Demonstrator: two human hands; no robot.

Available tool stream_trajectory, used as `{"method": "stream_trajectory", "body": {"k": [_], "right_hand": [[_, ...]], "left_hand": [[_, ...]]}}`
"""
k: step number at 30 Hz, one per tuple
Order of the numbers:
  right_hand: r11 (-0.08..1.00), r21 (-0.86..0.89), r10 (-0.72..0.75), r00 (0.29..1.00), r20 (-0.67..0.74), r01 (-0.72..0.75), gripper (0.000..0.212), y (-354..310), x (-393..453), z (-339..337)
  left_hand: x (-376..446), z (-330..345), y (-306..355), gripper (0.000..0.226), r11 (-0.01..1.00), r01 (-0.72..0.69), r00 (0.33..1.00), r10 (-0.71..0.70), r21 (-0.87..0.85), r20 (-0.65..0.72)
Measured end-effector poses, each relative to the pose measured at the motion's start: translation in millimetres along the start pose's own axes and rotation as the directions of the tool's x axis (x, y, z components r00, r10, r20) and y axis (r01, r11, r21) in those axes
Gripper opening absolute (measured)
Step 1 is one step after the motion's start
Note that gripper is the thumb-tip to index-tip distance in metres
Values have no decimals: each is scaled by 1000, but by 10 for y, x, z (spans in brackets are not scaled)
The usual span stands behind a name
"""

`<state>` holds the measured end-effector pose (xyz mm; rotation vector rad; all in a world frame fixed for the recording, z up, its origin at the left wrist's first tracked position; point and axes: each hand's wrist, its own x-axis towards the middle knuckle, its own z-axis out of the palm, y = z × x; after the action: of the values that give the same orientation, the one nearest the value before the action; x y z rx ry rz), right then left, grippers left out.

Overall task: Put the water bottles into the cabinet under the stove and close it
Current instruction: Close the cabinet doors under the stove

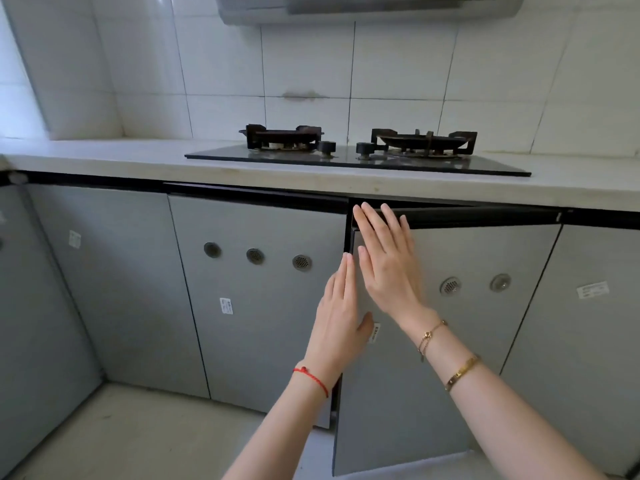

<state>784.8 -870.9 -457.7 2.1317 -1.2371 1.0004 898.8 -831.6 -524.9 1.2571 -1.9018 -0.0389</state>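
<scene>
Nearest: two bare forearms reach in from the lower edge. Left wrist carries a red string bracelet (311, 380); right wrist carries a thin gold chain (429, 336) and, lower down the forearm, a gold bangle (462, 372).

Left hand (337, 317): flat, fingers straight and held together, thumb out to the side, palm against the lower inner edge of the right cabinet door (460, 341). Nothing held.

Right hand (384, 258): flat, fingers slightly fanned, palm on the upper inner corner of the same door, fingertips reaching its dark top rail. Nothing held. The two hands sit just beside each other, the right one higher.

Right cabinet door: grey, ajar, its inner edge standing out from the cabinet front with a dark gap showing along that edge and the top. Two round vent grilles visible on it; a small label partly hidden by the left thumb.

Left cabinet door (256, 296): grey, three vent grilles, one label; appears nearly flush.

Water bottles: none in sight; cabinet interior hidden behind the doors.

Beyond: pale countertop (104, 157), black glass stove (356, 155) with two burners directly above the doors, white tiled wall (311, 64), range hood (370, 8) at top.
</scene>
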Motion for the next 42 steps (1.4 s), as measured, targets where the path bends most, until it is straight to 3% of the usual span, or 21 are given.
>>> {"method": "stream_trajectory", "body": {"k": [17,33,42], "right_hand": [[991,-129,28,1000,-2,-28,61,231,456,741],[986,-166,-11,1000,13,13,62,383,550,892],[996,-71,-45,999,21,46,66,447,367,797]], "left_hand": [[646,316,-520,101,952,84,995,-94,293,21],[784,411,-572,102,965,140,989,-145,223,7],[685,299,-638,95,966,137,989,-146,220,26]]}}
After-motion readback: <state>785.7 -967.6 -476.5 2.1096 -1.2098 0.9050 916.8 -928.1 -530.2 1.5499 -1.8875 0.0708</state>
